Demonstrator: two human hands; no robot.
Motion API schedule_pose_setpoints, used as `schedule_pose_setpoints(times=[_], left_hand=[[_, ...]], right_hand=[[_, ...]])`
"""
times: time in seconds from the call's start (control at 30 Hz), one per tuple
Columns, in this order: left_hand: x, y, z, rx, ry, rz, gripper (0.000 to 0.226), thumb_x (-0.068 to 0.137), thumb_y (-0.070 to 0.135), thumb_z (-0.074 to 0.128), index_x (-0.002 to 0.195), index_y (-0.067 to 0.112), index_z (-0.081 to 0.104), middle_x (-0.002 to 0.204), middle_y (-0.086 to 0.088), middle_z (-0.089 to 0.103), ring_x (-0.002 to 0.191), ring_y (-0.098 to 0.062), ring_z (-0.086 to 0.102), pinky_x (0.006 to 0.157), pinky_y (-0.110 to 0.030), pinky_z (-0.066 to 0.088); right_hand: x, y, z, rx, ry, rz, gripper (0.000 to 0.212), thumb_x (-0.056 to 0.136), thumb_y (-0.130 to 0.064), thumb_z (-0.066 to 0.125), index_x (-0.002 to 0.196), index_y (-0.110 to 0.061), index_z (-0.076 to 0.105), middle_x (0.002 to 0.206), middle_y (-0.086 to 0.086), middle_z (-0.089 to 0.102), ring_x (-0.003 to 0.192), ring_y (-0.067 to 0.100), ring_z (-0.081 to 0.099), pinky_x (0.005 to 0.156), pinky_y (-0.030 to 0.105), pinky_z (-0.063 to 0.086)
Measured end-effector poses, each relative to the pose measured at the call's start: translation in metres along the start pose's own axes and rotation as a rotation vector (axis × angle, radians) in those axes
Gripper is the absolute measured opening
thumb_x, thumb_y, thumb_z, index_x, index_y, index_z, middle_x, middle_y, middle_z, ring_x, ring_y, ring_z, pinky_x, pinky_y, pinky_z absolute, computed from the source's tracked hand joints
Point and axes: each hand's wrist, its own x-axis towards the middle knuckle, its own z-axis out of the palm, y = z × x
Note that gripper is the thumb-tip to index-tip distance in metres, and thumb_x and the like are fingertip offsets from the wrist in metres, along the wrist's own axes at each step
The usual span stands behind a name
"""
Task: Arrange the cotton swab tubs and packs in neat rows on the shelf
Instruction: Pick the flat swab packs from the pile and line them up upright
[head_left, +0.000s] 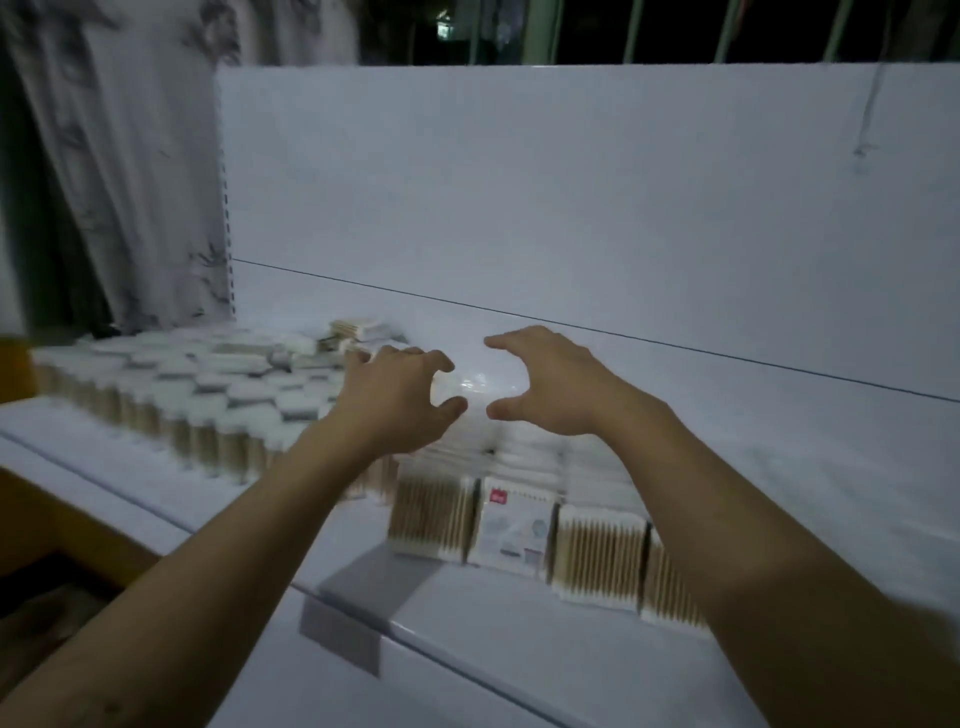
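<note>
I see the left hand (400, 400) and right hand (550, 384) spread, gripping nothing, just above the cotton swab packs (597, 556). The cotton swab tubs (156, 395) stand left of those packs.

White shelf (519, 644), tan-stemmed swab packs (597, 556), red-marked label (511, 525), grey-patterned curtain (130, 156)

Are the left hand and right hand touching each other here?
Apart. The head view shows the left hand and right hand with a clear gap between their thumbs, white packs visible through it.
</note>
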Motion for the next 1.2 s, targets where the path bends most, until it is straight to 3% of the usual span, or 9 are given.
schedule_pose_setpoints(times=[0.2,0.5,0.7,0.8,0.9,1.07,1.2], left_hand=[[0.008,-0.102,-0.018,0.082,-0.015,-0.151,0.052,0.089,0.061,0.049,0.133,0.033,0.049,0.132,0.005,0.059,0.124,-0.022,0.049,0.105,-0.047,0.027],[0.023,-0.233,-0.028,0.117,-0.064,-0.382,0.06,0.09,0.059,0.053,0.141,0.03,0.041,0.142,-0.006,0.047,0.129,-0.03,0.044,0.106,-0.051,0.027],[0.056,-0.271,-0.016,0.096,-0.215,-0.35,0.057,0.083,0.064,0.059,0.131,0.032,0.053,0.139,-0.001,0.051,0.124,-0.025,0.05,0.101,-0.043,0.037],[0.065,-0.276,-0.009,0.156,-0.135,-0.277,0.042,0.081,0.061,0.063,0.107,0.029,0.061,0.118,0.002,0.058,0.109,-0.022,0.057,0.091,-0.036,0.041],[0.068,-0.281,-0.01,0.188,-0.034,-0.245,0.022,0.088,0.047,0.063,0.101,0.03,0.064,0.112,0.002,0.062,0.103,-0.022,0.059,0.08,-0.031,0.039],[0.066,-0.281,-0.02,-0.031,0.177,-0.293,0.021,0.094,0.041,0.058,0.086,0.023,0.063,0.082,0.001,0.063,0.082,-0.023,0.058,0.066,-0.029,0.04],[0.072,-0.27,-0.034,-0.33,0.288,-0.317,0.022,0.095,0.032,0.058,0.083,0.014,0.062,0.074,0.0,0.059,0.073,-0.021,0.054,0.063,-0.029,0.036]], right_hand=[[0.084,-0.064,0.028,0.057,-0.034,-0.043,0.057,0.087,-0.039,0.069,0.138,-0.028,0.047,0.14,0.0,0.049,0.122,0.02,0.051,0.099,0.04,0.045],[0.174,-0.152,0.073,0.038,-0.092,-0.145,0.051,0.087,-0.04,0.067,0.134,-0.024,0.053,0.139,-0.001,0.051,0.123,0.019,0.049,0.1,0.038,0.044],[0.2,-0.184,0.089,0.013,-0.123,-0.165,0.052,0.089,-0.039,0.066,0.136,-0.023,0.051,0.139,0.002,0.051,0.125,0.02,0.048,0.099,0.036,0.043],[0.207,-0.183,0.089,0.027,-0.131,-0.149,0.051,0.088,-0.038,0.067,0.135,-0.024,0.052,0.138,0.002,0.051,0.123,0.02,0.049,0.099,0.035,0.044],[0.214,-0.181,0.085,0.042,-0.111,-0.133,0.049,0.087,-0.039,0.068,0.133,-0.026,0.054,0.135,0.0,0.052,0.12,0.017,0.05,0.098,0.034,0.043],[0.216,-0.173,0.081,0.124,-0.069,-0.098,0.056,0.086,-0.039,0.069,0.137,-0.028,0.048,0.137,-0.001,0.049,0.119,0.017,0.051,0.1,0.038,0.045],[0.213,-0.175,0.078,0.206,-0.058,-0.137,0.068,0.081,-0.041,0.075,0.14,-0.029,0.044,0.137,-0.002,0.05,0.12,0.016,0.051,0.097,0.032,0.044]])
